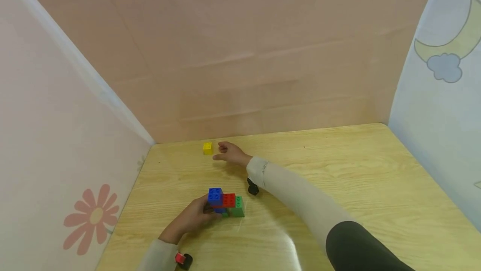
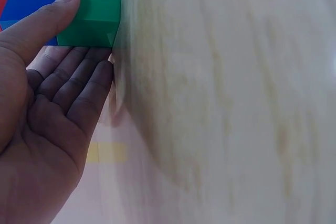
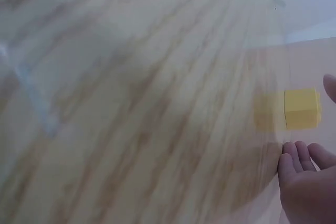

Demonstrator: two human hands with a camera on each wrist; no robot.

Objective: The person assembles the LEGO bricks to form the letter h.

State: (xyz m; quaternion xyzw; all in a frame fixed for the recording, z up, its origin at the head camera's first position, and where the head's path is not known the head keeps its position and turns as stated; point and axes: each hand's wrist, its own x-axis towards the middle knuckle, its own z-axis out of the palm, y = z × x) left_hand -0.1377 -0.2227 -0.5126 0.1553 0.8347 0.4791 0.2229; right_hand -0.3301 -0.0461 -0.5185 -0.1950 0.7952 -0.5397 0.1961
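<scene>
My left hand point(image 1: 195, 216) holds a small structure of toy building blocks low over the table's front half. A blue block point(image 1: 216, 196) tops its left side, a red block point(image 1: 229, 200) spans the middle, and a light green block point(image 1: 238, 208) stands at the right. In the left wrist view, the thumb lies on a dark green block point(image 2: 92, 17) beside another blue one point(image 2: 34, 1), with the fingers around the far side. Toward the back, my right hand point(image 1: 233, 154) reaches out with parted fingers, just right of a yellow block point(image 1: 208, 148). The right wrist view shows a gap between fingers and block.
The wooden table point(image 1: 338, 170) ends at a tan backdrop point(image 1: 263, 74) behind the yellow block. A white panel with a flower point(image 1: 95, 216) borders the left side, and another with a moon point(image 1: 451, 47) stands at the right.
</scene>
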